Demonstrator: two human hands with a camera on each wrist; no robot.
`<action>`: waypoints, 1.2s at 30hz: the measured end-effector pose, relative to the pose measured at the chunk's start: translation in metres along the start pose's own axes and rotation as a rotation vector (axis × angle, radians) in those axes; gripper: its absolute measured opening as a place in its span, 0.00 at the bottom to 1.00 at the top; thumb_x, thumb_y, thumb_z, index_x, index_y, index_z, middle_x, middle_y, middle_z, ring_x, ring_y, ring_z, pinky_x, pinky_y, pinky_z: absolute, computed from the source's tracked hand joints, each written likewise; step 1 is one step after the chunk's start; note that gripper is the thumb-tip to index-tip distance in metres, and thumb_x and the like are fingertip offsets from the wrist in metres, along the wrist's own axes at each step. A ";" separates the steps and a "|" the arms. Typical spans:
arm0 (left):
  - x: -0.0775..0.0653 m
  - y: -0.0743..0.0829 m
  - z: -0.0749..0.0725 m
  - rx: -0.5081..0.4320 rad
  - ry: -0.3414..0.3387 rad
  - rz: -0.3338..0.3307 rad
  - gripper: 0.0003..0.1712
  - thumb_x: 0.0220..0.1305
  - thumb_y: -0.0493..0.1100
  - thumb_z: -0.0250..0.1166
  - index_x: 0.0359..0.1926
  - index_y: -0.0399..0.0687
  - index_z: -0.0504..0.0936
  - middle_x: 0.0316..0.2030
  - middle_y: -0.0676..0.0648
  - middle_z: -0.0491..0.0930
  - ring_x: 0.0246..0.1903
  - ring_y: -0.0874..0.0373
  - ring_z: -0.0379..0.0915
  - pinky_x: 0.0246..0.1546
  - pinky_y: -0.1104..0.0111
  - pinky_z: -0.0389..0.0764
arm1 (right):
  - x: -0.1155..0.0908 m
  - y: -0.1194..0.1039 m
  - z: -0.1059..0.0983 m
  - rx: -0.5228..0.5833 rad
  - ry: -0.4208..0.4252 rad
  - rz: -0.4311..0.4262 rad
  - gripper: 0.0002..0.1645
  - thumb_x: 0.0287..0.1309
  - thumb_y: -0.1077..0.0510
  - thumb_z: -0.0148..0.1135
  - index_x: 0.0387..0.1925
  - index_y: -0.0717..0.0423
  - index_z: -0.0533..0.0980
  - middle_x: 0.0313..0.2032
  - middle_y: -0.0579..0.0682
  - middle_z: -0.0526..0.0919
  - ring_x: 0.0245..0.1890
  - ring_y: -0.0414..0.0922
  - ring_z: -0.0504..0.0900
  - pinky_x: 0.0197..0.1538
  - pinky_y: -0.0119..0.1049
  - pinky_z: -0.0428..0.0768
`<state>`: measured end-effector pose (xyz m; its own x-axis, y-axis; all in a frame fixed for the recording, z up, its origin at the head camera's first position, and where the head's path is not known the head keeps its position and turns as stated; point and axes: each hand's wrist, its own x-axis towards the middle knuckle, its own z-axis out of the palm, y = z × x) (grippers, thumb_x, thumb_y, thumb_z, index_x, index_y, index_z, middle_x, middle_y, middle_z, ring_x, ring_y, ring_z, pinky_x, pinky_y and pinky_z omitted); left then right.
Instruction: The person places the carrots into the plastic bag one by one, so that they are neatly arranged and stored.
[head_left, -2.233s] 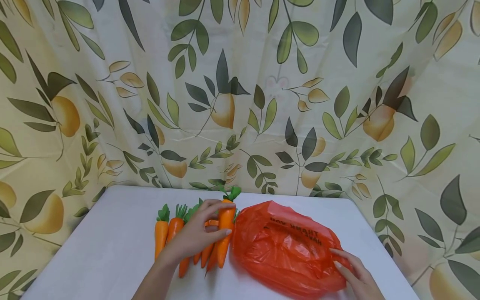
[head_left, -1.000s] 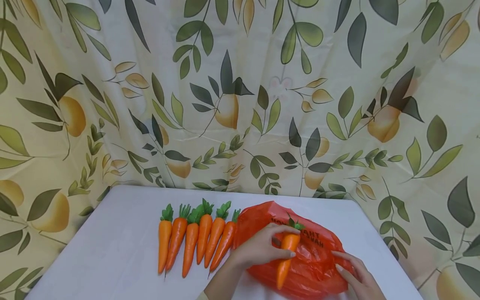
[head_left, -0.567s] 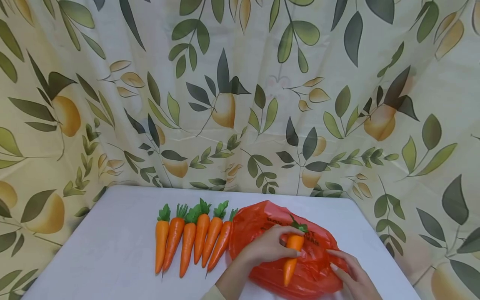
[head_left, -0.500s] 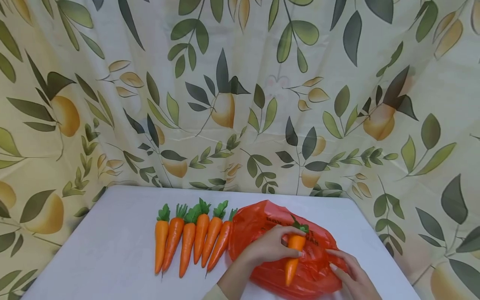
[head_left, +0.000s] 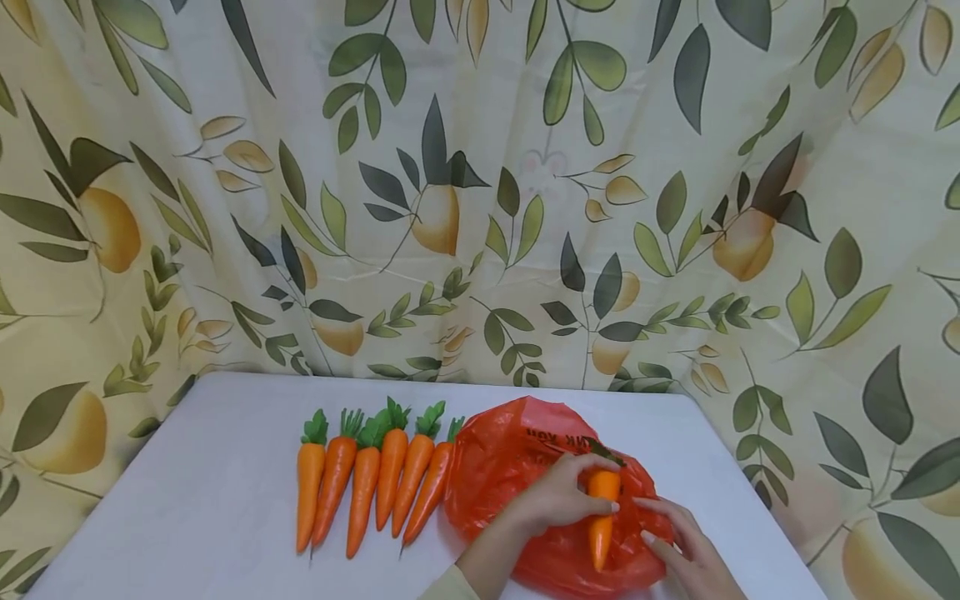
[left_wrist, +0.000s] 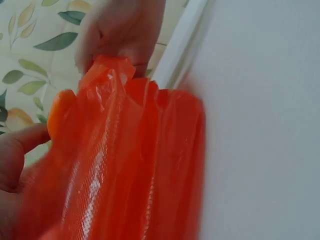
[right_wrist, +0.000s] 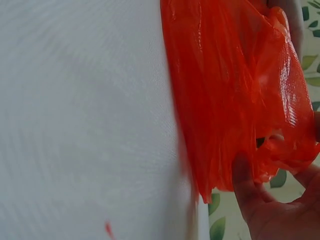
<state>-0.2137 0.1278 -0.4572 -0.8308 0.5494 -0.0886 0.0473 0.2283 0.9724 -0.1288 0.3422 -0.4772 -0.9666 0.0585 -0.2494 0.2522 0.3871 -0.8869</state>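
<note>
In the head view my left hand [head_left: 557, 498] holds an orange carrot [head_left: 602, 521] upright between thumb and fingers, over the opening of a red plastic bag [head_left: 480, 483]. The carrot's dark green top shows above the fingers. The left wrist view shows only a rounded bit of the carrot [left_wrist: 61, 112] behind the bag's red film. My right hand [head_left: 690, 550] pinches the bag's right edge; in the right wrist view its thumb and fingers [right_wrist: 243, 185] grip the crumpled rim. To the left lies a row of several carrots [head_left: 363, 500] with green tops. The bag's inside is mostly hidden.
A white table [head_left: 187, 500] carries the carrots and the bag. Behind it hangs a curtain [head_left: 480, 208] printed with leaves and fruit. The last carrot of the row [head_left: 431, 492] lies right beside the bag's left side.
My left hand has carried a carrot from the row rightward to the bag, and it has since moved slightly further toward my right hand. The right hand keeps its hold on the bag's edge.
</note>
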 end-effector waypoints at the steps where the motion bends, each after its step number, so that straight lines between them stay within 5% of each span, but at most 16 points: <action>1: 0.000 -0.001 0.002 0.002 0.015 -0.009 0.22 0.61 0.38 0.76 0.53 0.67 0.85 0.47 0.57 0.71 0.43 0.59 0.70 0.39 0.67 0.83 | 0.000 0.000 0.001 -0.001 0.000 -0.006 0.35 0.72 0.52 0.63 0.73 0.58 0.65 0.73 0.62 0.57 0.65 0.66 0.68 0.51 0.45 0.84; 13: 0.003 0.008 0.019 0.151 0.084 -0.036 0.27 0.58 0.36 0.78 0.54 0.69 0.85 0.45 0.57 0.71 0.40 0.60 0.71 0.38 0.65 0.84 | -0.002 -0.002 0.002 -0.019 -0.021 -0.055 0.34 0.71 0.52 0.64 0.73 0.55 0.66 0.74 0.59 0.56 0.70 0.68 0.60 0.56 0.49 0.82; 22: 0.001 0.010 0.016 0.000 0.125 -0.047 0.25 0.60 0.35 0.76 0.52 0.69 0.85 0.48 0.57 0.71 0.44 0.57 0.72 0.41 0.60 0.86 | -0.003 -0.002 0.003 -0.024 -0.013 -0.057 0.33 0.70 0.53 0.65 0.72 0.54 0.68 0.74 0.57 0.57 0.70 0.67 0.59 0.56 0.50 0.81; 27: 0.005 -0.001 0.017 0.017 0.125 -0.024 0.27 0.60 0.34 0.76 0.54 0.69 0.85 0.50 0.58 0.72 0.44 0.58 0.72 0.42 0.61 0.86 | -0.003 -0.002 0.002 -0.035 -0.007 -0.050 0.34 0.69 0.52 0.66 0.72 0.53 0.68 0.74 0.57 0.57 0.71 0.67 0.58 0.60 0.55 0.78; 36: 0.008 -0.020 0.014 -0.118 0.080 -0.025 0.27 0.59 0.29 0.75 0.54 0.61 0.87 0.45 0.58 0.77 0.39 0.57 0.73 0.40 0.63 0.84 | -0.002 -0.001 0.003 -0.052 0.000 -0.024 0.36 0.68 0.48 0.68 0.72 0.53 0.68 0.74 0.58 0.58 0.72 0.67 0.57 0.60 0.55 0.78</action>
<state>-0.2132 0.1386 -0.4801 -0.8727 0.4779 -0.1003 -0.0357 0.1424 0.9892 -0.1273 0.3384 -0.4768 -0.9723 0.0486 -0.2288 0.2267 0.4357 -0.8710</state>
